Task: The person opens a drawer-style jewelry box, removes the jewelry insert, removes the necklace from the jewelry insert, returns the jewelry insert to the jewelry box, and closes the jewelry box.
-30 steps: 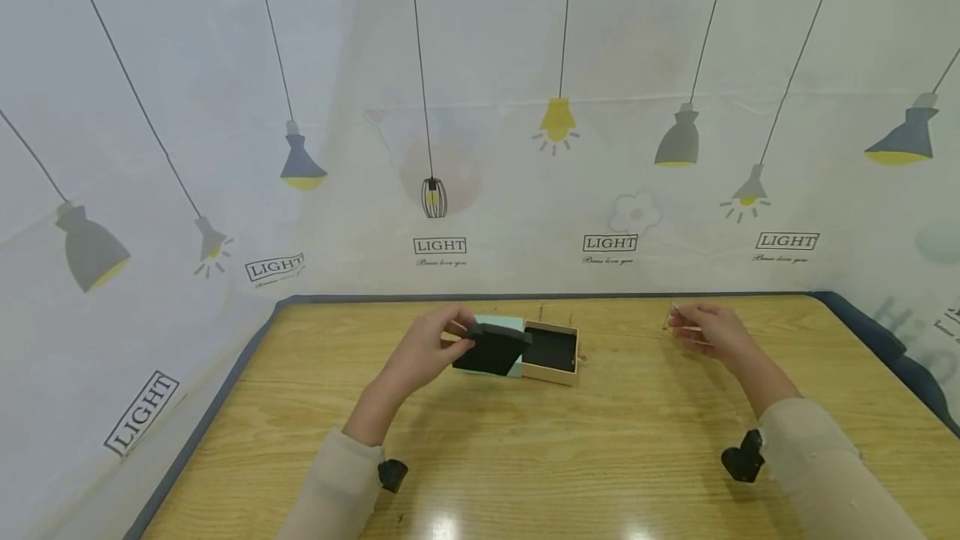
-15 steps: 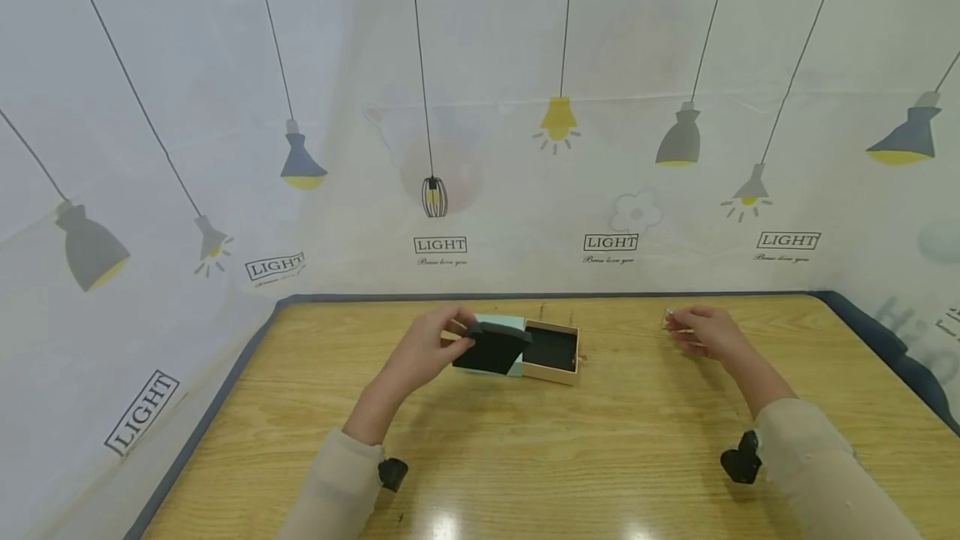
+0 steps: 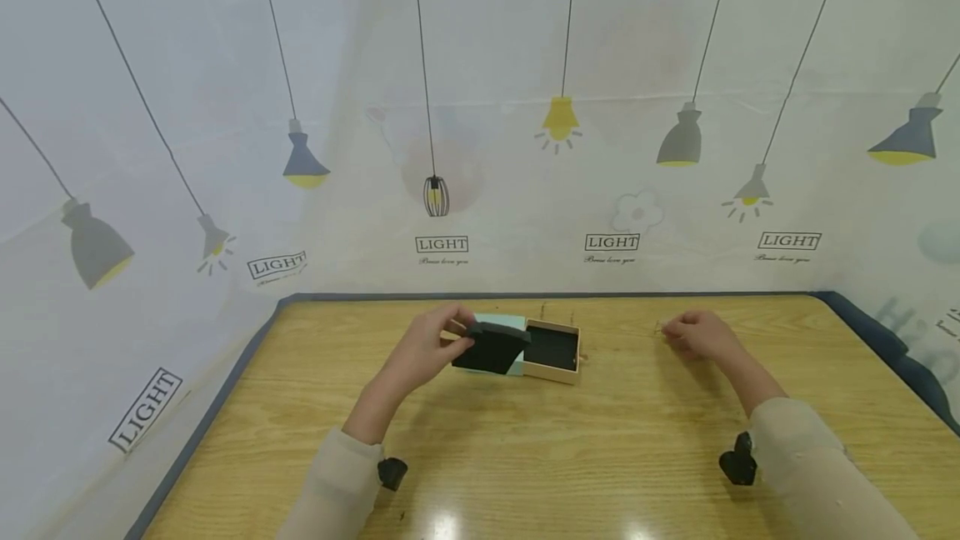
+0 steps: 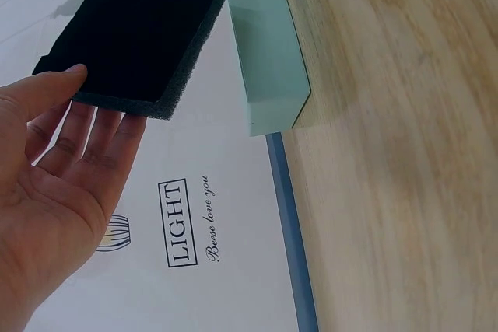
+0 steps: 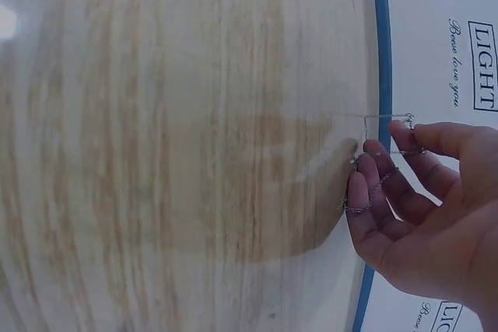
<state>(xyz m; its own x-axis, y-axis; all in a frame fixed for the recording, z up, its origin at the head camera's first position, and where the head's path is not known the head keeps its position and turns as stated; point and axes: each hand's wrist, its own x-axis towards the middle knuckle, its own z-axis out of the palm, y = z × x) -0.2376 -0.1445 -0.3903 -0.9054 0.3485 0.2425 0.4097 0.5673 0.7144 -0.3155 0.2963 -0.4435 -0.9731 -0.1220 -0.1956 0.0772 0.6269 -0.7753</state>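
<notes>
My left hand pinches a square black foam pad at its edge, thumb on top and fingers beneath. The pad is held tilted over a mint-green box sleeve and partly covers it in the head view. From the sleeve's right end a tan drawer with a black inside is pulled out. Further right, my right hand holds a thin silver chain between thumb and index finger. In the right wrist view, the chain loops over the other fingers, which curl loosely close above the table.
Both hands are over a wooden table with a dark blue edge strip along its back. A wall cloth printed with lamps hangs right behind. Black wrist cameras sit at both sleeves.
My right hand has shifted a little to the left with the chain, its fingers drawn closer together. The left hand, foam pad and box have stayed in place.
</notes>
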